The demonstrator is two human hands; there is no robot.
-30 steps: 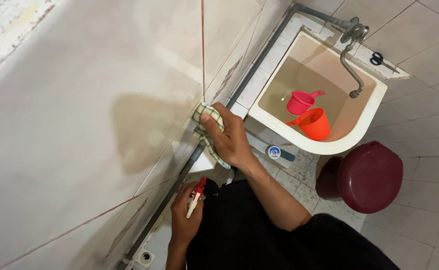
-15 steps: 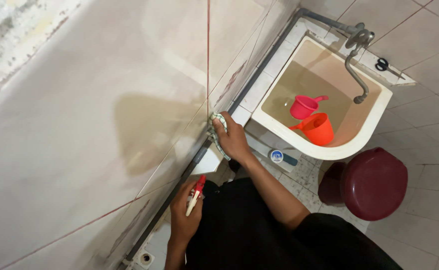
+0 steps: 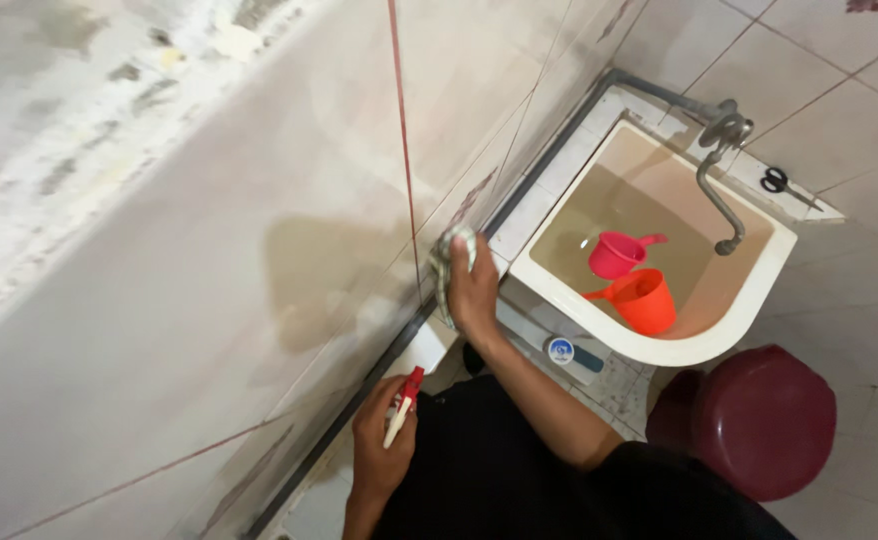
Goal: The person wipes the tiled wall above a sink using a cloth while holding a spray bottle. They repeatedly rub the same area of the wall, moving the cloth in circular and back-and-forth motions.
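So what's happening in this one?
A person is wiping a tiled bathroom wall. The right hand presses a checked cloth against the tiles low down, near the grey pipe that runs along the wall. The left hand holds a spray bottle with a red trigger, lowered by the person's lap. Next to them, a white water basin holds water with a pink scoop and an orange scoop in it, under a metal tap.

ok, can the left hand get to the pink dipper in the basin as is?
Probably not: the left hand holds a spray bottle low by the wall, and the right arm lies between it and the pink dipper.
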